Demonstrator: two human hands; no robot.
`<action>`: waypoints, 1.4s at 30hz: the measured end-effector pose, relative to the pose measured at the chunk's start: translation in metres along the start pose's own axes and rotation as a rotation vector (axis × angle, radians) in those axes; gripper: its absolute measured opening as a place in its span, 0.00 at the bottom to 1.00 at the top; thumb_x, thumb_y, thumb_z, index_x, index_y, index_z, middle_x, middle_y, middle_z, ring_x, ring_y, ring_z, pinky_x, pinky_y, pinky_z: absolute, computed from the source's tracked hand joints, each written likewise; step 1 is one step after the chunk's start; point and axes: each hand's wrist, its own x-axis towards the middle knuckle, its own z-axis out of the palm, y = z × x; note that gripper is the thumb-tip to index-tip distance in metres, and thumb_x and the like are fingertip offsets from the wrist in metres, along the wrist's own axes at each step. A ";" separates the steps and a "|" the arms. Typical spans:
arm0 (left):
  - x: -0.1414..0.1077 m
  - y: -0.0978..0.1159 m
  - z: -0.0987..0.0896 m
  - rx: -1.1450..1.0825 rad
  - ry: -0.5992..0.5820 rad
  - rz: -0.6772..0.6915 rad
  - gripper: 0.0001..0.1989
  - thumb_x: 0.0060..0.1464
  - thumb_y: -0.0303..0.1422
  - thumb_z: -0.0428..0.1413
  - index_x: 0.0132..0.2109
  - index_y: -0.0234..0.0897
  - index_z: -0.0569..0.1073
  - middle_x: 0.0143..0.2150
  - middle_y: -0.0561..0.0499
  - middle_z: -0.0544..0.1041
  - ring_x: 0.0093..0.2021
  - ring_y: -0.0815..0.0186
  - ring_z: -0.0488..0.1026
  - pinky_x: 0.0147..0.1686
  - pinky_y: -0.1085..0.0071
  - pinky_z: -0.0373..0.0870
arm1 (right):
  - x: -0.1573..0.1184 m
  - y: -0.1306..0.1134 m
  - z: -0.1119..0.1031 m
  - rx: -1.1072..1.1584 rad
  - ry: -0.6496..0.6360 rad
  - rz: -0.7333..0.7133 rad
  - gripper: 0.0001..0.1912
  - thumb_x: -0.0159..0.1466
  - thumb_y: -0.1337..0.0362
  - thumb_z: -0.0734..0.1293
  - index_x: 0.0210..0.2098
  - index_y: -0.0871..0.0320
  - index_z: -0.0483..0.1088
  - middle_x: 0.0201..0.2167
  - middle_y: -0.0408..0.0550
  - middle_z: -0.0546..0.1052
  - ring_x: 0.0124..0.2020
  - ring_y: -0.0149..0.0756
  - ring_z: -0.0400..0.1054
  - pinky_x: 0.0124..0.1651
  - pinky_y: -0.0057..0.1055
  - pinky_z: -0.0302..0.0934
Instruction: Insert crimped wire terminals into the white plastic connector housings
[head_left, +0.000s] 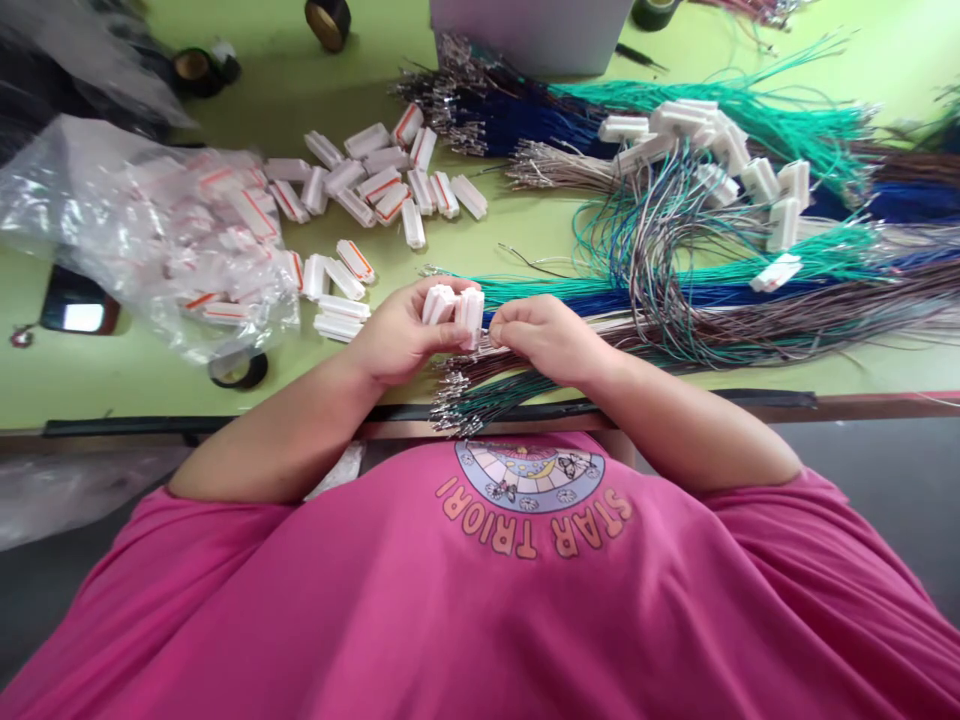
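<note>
My left hand [401,335] is closed around two white plastic connector housings [470,312], held upright side by side above the table's front edge. Just to the right, my right hand [541,338] is pinched at the housings' side; whatever lies between its fingertips is too small to make out, perhaps a wire end. Beneath and behind both hands run bundles of brown wires [720,318] and green wires [517,395] with metal terminals at their left ends. Loose white housings [346,262], some with an orange stripe, lie left of my left hand.
A clear plastic bag [172,230] of housings lies at left, near a phone [81,300] and a black tape roll [238,370]. Wired housings [697,125] are piled at back right on more wire bundles. A grey box [529,35] stands at the back.
</note>
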 end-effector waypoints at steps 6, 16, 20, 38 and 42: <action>0.001 -0.004 -0.001 0.018 0.040 0.050 0.29 0.29 0.35 0.76 0.42 0.40 0.78 0.34 0.54 0.77 0.30 0.69 0.73 0.31 0.72 0.75 | 0.005 0.003 0.001 0.382 -0.102 0.222 0.09 0.55 0.72 0.62 0.19 0.57 0.65 0.10 0.32 0.56 0.13 0.22 0.42 0.19 0.27 0.33; -0.002 0.001 -0.002 0.295 0.044 0.106 0.29 0.34 0.42 0.75 0.45 0.40 0.80 0.36 0.52 0.78 0.33 0.66 0.74 0.34 0.69 0.74 | 0.002 0.002 0.002 -0.027 -0.037 -0.001 0.14 0.62 0.69 0.66 0.21 0.59 0.64 0.16 0.34 0.60 0.21 0.22 0.49 0.27 0.26 0.44; -0.003 0.008 -0.010 0.195 0.008 0.088 0.27 0.36 0.36 0.74 0.47 0.40 0.79 0.34 0.53 0.76 0.32 0.67 0.73 0.33 0.69 0.76 | -0.002 -0.006 -0.032 -0.306 -0.119 -0.222 0.12 0.65 0.64 0.65 0.26 0.59 0.73 0.22 0.39 0.73 0.26 0.26 0.61 0.33 0.28 0.51; -0.005 0.006 -0.004 0.054 -0.032 0.005 0.25 0.33 0.28 0.72 0.44 0.38 0.79 0.30 0.55 0.74 0.28 0.69 0.73 0.27 0.72 0.75 | -0.010 0.000 -0.028 -1.099 -0.369 -0.311 0.09 0.62 0.68 0.61 0.34 0.59 0.75 0.35 0.52 0.78 0.34 0.36 0.65 0.35 0.33 0.47; -0.008 0.010 -0.004 0.020 -0.048 -0.015 0.25 0.34 0.29 0.71 0.44 0.39 0.79 0.30 0.55 0.74 0.27 0.69 0.72 0.26 0.71 0.74 | -0.008 -0.002 -0.041 -0.890 -0.366 -0.202 0.08 0.57 0.70 0.63 0.33 0.58 0.74 0.27 0.44 0.74 0.28 0.31 0.60 0.34 0.31 0.48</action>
